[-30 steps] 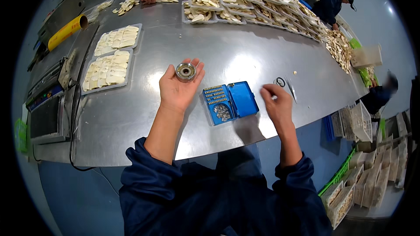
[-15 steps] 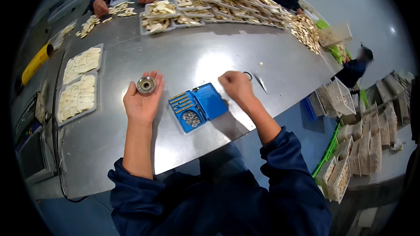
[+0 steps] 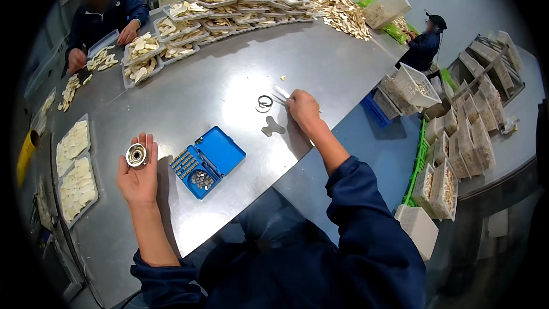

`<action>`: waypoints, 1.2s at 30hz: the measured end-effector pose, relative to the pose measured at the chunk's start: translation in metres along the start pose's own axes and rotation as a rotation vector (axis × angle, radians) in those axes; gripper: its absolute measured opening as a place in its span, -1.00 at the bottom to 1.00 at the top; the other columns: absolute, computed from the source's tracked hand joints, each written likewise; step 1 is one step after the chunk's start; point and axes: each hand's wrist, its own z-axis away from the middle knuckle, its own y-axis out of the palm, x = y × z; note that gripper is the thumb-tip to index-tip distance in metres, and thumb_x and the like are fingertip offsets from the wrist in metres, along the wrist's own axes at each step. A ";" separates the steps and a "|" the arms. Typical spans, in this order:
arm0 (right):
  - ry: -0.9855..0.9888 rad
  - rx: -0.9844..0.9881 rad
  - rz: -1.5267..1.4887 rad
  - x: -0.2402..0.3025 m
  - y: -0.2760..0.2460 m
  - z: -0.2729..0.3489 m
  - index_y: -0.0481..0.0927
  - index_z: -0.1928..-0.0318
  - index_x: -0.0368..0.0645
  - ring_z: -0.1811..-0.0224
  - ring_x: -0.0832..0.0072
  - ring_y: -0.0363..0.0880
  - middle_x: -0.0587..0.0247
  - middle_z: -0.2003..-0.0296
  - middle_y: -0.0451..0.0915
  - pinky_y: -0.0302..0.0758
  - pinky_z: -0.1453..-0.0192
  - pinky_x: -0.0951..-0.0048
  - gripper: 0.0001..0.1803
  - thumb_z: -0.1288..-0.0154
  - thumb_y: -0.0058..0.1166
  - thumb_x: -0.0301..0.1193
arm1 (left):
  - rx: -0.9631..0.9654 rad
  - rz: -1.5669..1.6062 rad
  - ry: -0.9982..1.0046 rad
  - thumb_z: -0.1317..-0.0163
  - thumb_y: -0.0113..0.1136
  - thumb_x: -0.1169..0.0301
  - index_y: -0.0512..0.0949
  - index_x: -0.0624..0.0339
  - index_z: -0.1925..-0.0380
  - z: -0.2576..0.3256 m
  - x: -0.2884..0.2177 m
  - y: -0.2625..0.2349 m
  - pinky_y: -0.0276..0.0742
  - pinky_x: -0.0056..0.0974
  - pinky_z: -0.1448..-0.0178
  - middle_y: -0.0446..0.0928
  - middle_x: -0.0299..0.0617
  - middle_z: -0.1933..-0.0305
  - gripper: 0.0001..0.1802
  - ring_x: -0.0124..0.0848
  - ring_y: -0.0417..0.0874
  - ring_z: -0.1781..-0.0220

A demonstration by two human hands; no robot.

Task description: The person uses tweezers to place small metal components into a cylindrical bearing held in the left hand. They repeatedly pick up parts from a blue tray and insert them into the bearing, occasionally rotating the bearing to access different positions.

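My left hand [image 3: 139, 170] lies palm up over the steel table [image 3: 229, 74], holding a round metal bearing-like part [image 3: 136, 154] on its fingers. An open blue case [image 3: 207, 161] with small metal pieces sits just to its right. My right hand [image 3: 303, 109] rests on the table near the edge, fingers closed on thin metal tweezers [image 3: 281, 92]. Beside it lie a metal ring [image 3: 264, 103] and a small grey flat tool [image 3: 273, 129].
Clear trays of pale sliced pieces [image 3: 143, 60] line the far and left sides of the table. One person in blue [image 3: 108, 11] works at the far left, others at the far end and right. White crates [image 3: 414, 86] and baskets stand on the right.
The view has swung left, so the table now sits left of centre. My right hand has reached out to the tweezers by the ring. My left hand still holds the round part.
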 end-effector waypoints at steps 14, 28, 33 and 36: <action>-0.153 0.574 -0.996 0.184 -0.100 0.147 0.52 0.08 -0.35 0.35 0.70 0.37 0.38 0.44 0.49 0.34 0.22 0.65 -0.73 -0.40 0.00 -0.36 | 0.136 0.090 -0.121 -0.46 -0.32 0.15 0.27 0.43 -0.10 0.019 0.004 0.000 0.07 0.15 -0.44 0.22 0.23 -0.26 -0.48 0.12 0.14 -0.39; -0.676 0.401 -0.731 0.239 -0.053 0.158 0.46 0.13 -0.30 0.65 0.31 0.47 0.06 0.63 0.49 0.37 0.56 0.40 -0.74 -0.24 0.15 -0.44 | 0.169 0.106 -0.095 -0.48 -0.37 0.15 0.27 0.42 -0.10 0.017 0.000 -0.003 0.09 0.18 -0.44 0.22 0.24 -0.28 -0.49 0.12 0.15 -0.40; -0.604 0.560 -0.658 0.246 -0.058 0.155 0.48 0.29 -0.30 0.65 0.26 0.51 0.07 0.64 0.51 0.40 0.56 0.38 -0.86 -0.21 0.12 -0.48 | 0.145 0.100 -0.078 -0.48 -0.37 0.15 0.26 0.43 -0.10 0.018 -0.002 -0.004 0.09 0.17 -0.45 0.20 0.24 -0.28 -0.49 0.12 0.15 -0.40; -0.728 0.440 -0.672 0.245 -0.048 0.153 0.46 0.37 -0.29 0.67 0.21 0.52 0.08 0.65 0.52 0.41 0.58 0.34 -0.90 -0.15 0.10 -0.54 | 0.154 0.101 -0.089 -0.48 -0.38 0.15 0.26 0.43 -0.10 0.017 0.000 -0.003 0.08 0.17 -0.45 0.20 0.25 -0.29 -0.49 0.12 0.14 -0.40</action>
